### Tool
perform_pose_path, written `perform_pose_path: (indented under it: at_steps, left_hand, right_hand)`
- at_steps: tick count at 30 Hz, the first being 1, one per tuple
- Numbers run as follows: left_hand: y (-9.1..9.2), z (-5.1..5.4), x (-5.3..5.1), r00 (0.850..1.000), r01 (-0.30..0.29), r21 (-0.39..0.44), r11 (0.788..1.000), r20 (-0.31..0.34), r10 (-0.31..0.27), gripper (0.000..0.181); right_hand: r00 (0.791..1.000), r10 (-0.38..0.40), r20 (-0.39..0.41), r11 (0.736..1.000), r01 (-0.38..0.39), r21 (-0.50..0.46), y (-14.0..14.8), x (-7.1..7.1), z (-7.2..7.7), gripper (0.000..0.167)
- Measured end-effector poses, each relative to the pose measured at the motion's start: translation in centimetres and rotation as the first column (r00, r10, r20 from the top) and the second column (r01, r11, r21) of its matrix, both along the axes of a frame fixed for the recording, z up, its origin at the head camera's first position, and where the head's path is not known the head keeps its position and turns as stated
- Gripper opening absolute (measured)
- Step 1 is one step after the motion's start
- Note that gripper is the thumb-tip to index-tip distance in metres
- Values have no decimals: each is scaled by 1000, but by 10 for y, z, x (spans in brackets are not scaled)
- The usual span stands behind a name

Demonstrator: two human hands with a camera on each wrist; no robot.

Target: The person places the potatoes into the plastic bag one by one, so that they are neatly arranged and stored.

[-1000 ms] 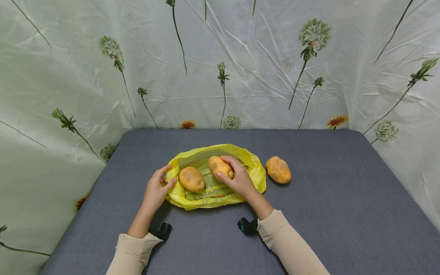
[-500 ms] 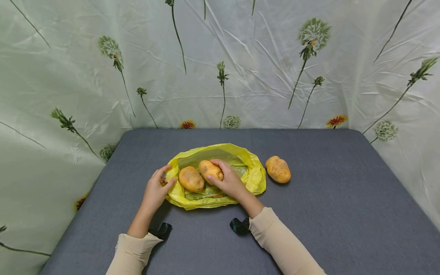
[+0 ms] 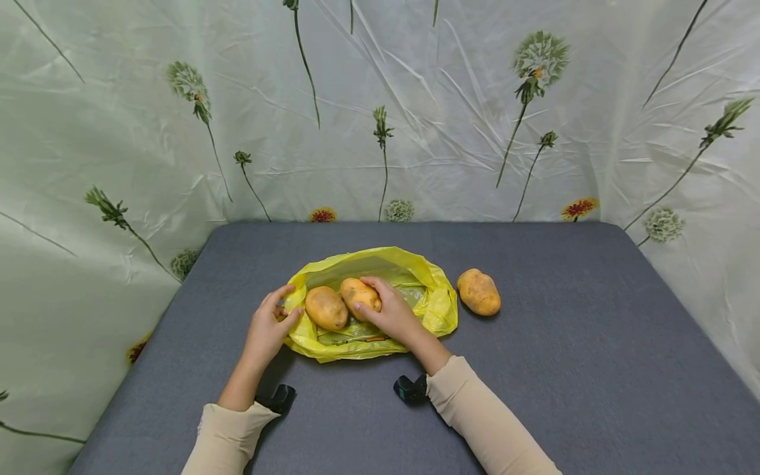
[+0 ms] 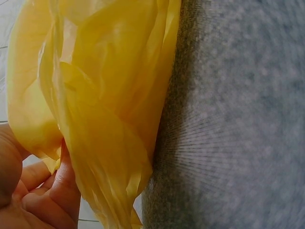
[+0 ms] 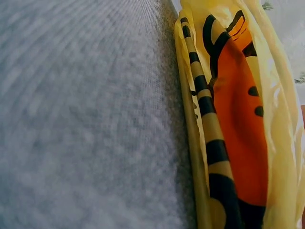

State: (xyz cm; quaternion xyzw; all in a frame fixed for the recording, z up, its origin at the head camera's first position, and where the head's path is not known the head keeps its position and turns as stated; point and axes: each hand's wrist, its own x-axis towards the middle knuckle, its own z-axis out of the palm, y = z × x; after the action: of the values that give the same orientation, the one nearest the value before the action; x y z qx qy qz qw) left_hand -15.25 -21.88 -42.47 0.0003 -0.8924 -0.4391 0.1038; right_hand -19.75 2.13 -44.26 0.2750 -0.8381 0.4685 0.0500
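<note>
Left hand point(image 3: 266, 330) pinches a yellow bag point(image 3: 441, 310); right hand point(image 3: 396, 318) curls round one potato point(image 3: 357, 295) inside, beside another potato point(image 3: 326, 308).

A screened-off tabletop corner — home or studio, impossible to tell.
Pale, glossy sheeting point(image 3: 451, 132) printed with dandelions point(image 3: 541, 58) and red-orange flowers point(image 3: 578, 209) hangs creased behind the grey, fabric-topped table point(image 3: 570, 356) and down both its sides — a domestic-looking pattern, though the sheeting hides the room beyond.
</note>
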Motion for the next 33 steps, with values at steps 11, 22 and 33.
perform_pose_path:
  at_steps: [11, 22, 33]
  left_hand:
    - [-1, -1, 0, 1000, 1, 4, 1000, 14, -1, 45]
    - [0, 0, 0, 1000, -2, 20, 1000, 16, 1, 45]
    - [0, 1, 0, 1000, -1, 18, 1000, 10, 1, 45]
  right_hand:
    - [999, -15, 34, 999, 14, 30, -4, 2, 4, 51]
    - [998, -4, 59, 1000, 3, 25, -2, 2, 6, 57]
    - [998, 34, 58, 997, -29, -75, 14, 6, 15, 55]
